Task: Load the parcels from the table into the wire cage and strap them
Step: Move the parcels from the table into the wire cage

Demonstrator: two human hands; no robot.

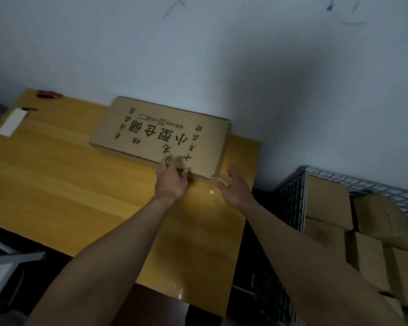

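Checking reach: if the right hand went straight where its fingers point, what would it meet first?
Probably the near right corner of the cardboard box; the open right hand hovers just short of it, though depth is unclear.

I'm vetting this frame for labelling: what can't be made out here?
Head view only.
Wire cage: cut off by the right and bottom edges; its fill and any strap unseen.
Parcel: small print too small and blurred.
Red object at the far corner of the table: too blurred to identify.
Left hand: blur hides whether its fingers grip the parcel's edge.
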